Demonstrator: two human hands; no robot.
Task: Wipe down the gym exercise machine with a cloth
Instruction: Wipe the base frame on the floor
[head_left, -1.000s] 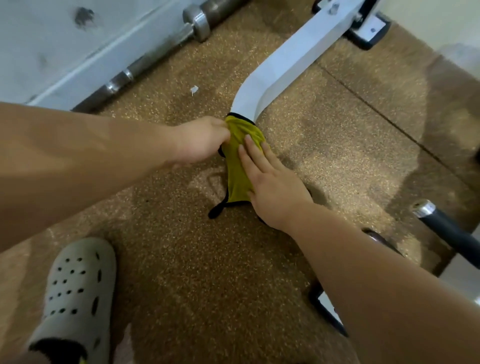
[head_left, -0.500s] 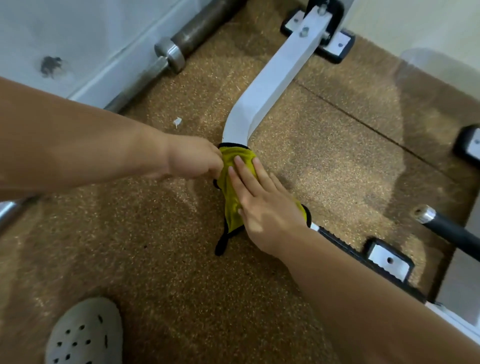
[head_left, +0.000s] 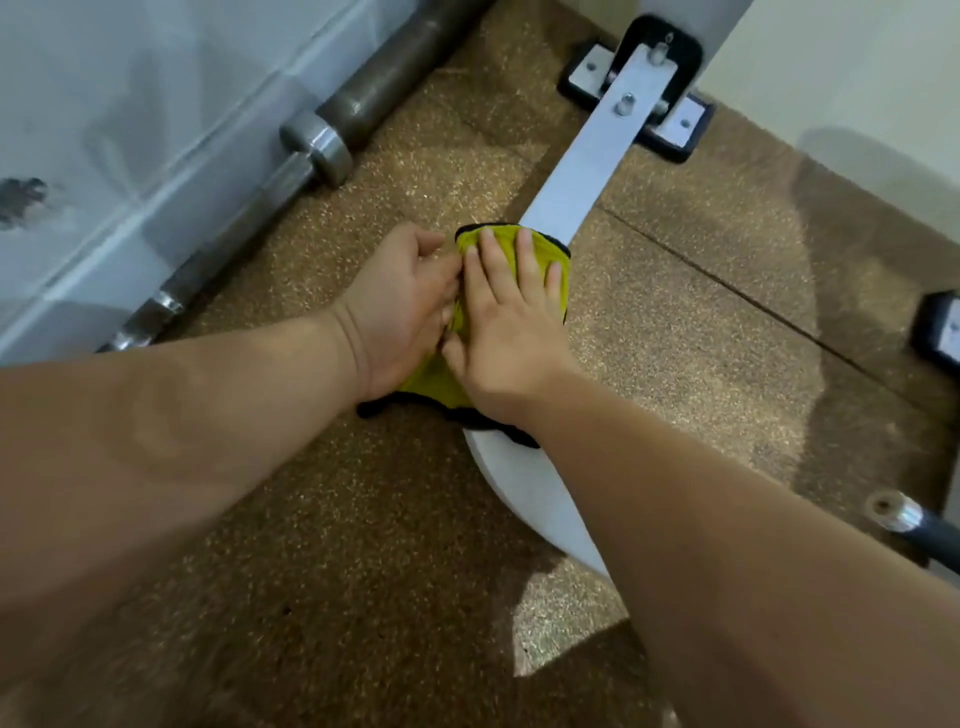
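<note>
Bar (head_left: 524, 483), one: near stretch partly hidden by right forearm. Cloth (head_left: 434, 382), one, draped over bar, largely covered by two hands. Right hand (head_left: 511, 332): pressed flat on it, fingers straight. Left hand (head_left: 402, 306): at its left edge, grasp not discernible. Barbell (head_left: 311, 150), one, beyond left hand, cut off.

Your white frame beam (head_left: 582, 176) runs bare to its bolted foot bracket (head_left: 641, 111). A barbell (head_left: 311, 150) along the wall (head_left: 130, 93) closes the left. The floor (head_left: 701, 322) lies open on the right, save a chrome-tipped handle (head_left: 906, 519).
</note>
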